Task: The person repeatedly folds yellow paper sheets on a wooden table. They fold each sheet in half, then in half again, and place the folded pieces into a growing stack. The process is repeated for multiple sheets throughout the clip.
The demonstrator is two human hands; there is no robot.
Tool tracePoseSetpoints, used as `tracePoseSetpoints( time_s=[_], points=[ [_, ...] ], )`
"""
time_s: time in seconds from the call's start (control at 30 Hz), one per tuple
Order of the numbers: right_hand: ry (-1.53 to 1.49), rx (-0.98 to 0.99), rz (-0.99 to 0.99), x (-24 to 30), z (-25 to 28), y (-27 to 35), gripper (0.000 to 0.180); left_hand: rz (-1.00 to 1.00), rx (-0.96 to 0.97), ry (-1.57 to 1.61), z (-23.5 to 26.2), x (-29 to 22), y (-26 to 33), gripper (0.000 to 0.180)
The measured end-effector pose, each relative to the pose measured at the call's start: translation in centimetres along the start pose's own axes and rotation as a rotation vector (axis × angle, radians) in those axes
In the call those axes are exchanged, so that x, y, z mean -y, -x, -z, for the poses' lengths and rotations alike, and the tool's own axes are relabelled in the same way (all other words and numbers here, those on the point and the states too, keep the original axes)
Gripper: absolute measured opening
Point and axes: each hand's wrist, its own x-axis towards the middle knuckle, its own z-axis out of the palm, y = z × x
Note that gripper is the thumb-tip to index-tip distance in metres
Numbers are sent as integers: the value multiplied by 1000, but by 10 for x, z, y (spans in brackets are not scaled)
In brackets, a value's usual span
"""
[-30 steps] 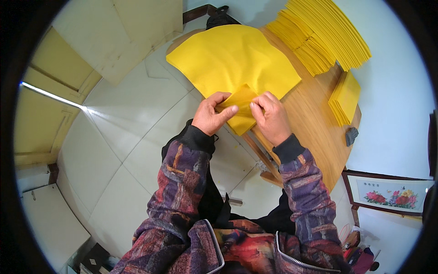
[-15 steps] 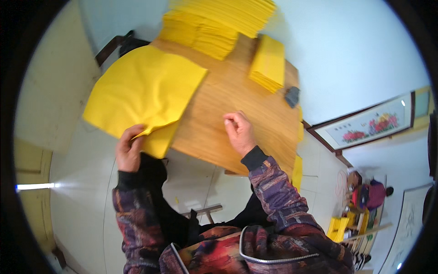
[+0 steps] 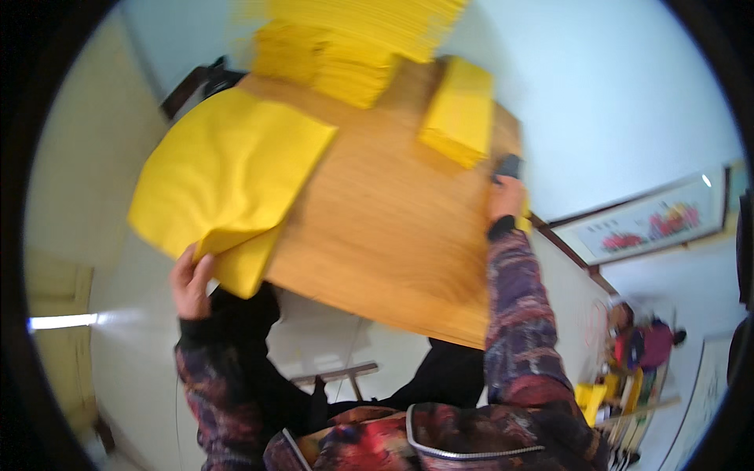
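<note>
A large yellow sheet (image 3: 228,169), like paper or thin felt, lies over the left part of the wooden table and hangs past its edge. My left hand (image 3: 192,282) pinches the near corner, where a fold lifts over the layer below. At the table's right edge, my right hand (image 3: 506,198) reaches a small dark grey lump (image 3: 509,166), its fingertips against the near end. Blur hides how those fingers are set, and the lump's kind is unclear.
Tall stacks of folded yellow sheets (image 3: 357,71) stand at the table's (image 3: 385,212) far side. A narrower yellow stack (image 3: 459,114) sits at the far right, by the wall. Beyond the right edge hangs a framed flower picture (image 3: 652,224); another person (image 3: 652,345) is farther off.
My right hand has gone from above the table's middle out to the dark grey lump at the right edge. My left hand, still pinching the sheet, appears slightly lower and farther left.
</note>
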Motion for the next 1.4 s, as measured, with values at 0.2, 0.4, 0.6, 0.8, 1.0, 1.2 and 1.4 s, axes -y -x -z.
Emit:
tracePoseSetpoints(
  time_s=[0.2,0.4,0.6,0.8,1.0,1.2,1.4],
  points=[
    [8,86,130,-27,4,-19,9,-21,16,116,-10,-6,4,21],
    [-34,226,-9,-26,12,-20,15,12,40,128,-13,-11,2,19],
    [-148,221,214,57,57,42,10,-38,52,127,-15,-3,-1,19],
    [-548,435,576,251,112,137,8,-88,42,56,-15,4,-3,19],
    [-566,447,932,353,123,152,41,-102,45,103,-17,5,-4,17],
    [-538,528,956,364,103,149,49,-60,59,88,-15,6,-7,17],
    [-523,513,921,355,104,160,48,-48,136,101,-14,9,-6,17]
  ],
)
